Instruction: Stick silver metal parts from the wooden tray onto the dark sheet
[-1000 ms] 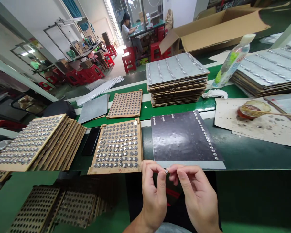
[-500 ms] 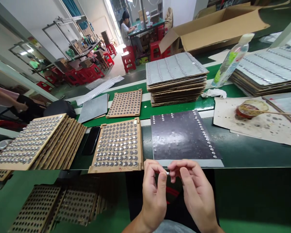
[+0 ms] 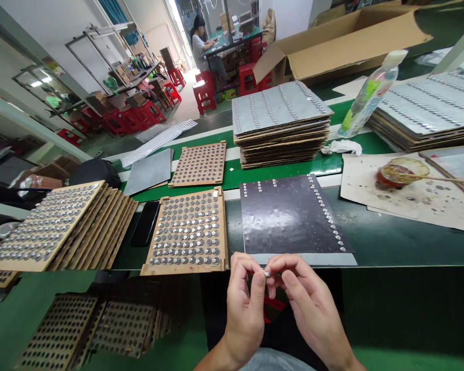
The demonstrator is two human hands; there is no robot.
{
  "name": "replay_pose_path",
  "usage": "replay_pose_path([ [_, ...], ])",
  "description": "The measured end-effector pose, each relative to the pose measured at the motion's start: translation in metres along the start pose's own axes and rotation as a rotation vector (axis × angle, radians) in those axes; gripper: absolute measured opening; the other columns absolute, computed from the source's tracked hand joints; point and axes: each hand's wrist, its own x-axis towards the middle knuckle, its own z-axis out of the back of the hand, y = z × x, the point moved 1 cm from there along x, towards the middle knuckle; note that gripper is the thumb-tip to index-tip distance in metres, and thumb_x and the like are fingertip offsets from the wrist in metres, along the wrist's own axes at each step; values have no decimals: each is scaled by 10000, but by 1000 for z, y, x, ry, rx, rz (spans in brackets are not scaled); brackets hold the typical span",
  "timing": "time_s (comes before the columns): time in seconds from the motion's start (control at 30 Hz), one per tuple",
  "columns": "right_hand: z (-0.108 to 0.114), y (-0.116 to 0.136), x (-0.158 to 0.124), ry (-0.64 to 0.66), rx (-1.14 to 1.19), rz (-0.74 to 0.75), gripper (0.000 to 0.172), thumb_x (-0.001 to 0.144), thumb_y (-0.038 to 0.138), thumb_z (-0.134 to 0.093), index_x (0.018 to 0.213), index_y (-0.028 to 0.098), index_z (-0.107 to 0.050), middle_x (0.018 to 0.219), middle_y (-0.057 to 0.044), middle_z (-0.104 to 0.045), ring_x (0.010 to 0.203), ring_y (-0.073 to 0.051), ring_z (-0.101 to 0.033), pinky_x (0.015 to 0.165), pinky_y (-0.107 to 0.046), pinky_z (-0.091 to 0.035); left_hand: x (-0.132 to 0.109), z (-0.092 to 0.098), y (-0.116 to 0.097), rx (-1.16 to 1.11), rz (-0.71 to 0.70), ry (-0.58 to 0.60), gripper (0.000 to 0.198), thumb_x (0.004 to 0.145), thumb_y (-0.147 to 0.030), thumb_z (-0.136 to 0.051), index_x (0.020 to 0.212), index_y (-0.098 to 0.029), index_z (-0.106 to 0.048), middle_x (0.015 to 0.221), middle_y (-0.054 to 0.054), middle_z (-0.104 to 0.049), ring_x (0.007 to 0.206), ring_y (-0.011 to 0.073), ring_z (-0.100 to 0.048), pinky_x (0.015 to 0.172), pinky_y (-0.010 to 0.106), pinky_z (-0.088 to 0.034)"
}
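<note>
Along the desk [image 3: 390, 247]'s near edge, left to right: a wooden tray [image 3: 185, 270] packed with button cells [image 3: 189, 229], just beside the left hand [image 3: 245, 314], its thumb and fingers clenched on a tiny silver disc [image 3: 267, 275]. Same disc pinched from the other side by the right hand [image 3: 313, 304], both grips closed, just off the desk's near edge. Directly beyond, a black sheet [image 3: 286, 219] edged with metal studs [image 3: 328, 216].

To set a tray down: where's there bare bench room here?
Bare dark green bench lies right of the black studded sheet, below the stained paper. A narrow green strip runs between that sheet and the stacked grey boards. It's crowded leftward, around the wooden trays of metal discs.
</note>
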Motion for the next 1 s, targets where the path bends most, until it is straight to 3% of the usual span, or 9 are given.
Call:
replay_pose_path([
  [0.13, -4, 2, -4, -51, -226, 180, 69, 965, 265, -636, 908, 241, -666, 922, -38, -667, 811, -158, -686, 700, -235, -589, -2, 0, 2, 103, -14, -58, 274, 1059, -363, -472, 838, -216, -538, 831, 7, -486, 781, 157, -506, 740, 259, -444],
  [0.27, -7, 2, -5, -97, -421, 323, 131, 954, 179, -606, 838, 231, -637, 884, -48, -659, 803, -169, -672, 719, -258, -584, -4, -1, 2, 172, -32, -111, 278, 1061, -363, -458, 841, -211, -534, 839, 16, -489, 785, 169, -513, 734, 281, -451],
  [0.4, -7, 4, -5, -117, -478, 374, 127, 940, 155, -610, 842, 231, -633, 863, -48, -663, 794, -174, -674, 674, -247, -574, -5, -3, 1, 202, -43, -130, 274, 1056, -365, -467, 840, -211, -533, 842, 20, -497, 788, 174, -522, 730, 288, -457],
  [0.77, -1, 4, -3, -150, -356, 343, 85, 955, 187, -616, 909, 237, -667, 883, -40, -665, 788, -155, -685, 665, -212, -593, -5, -1, 2, 199, -56, -105, 227, 1057, -319, -468, 860, -221, -521, 845, 6, -483, 792, 166, -503, 737, 275, -440],
  [1.0, -3, 9, 3, -85, -290, 189, 105, 950, 288, -655, 872, 223, -683, 806, -32, -664, 672, -146, -661, 558, -200, -562, -6, -1, 1, 219, -91, -97, 206, 1052, -282, -481, 860, -223, -527, 858, 12, -484, 813, 170, -499, 762, 275, -434],
])
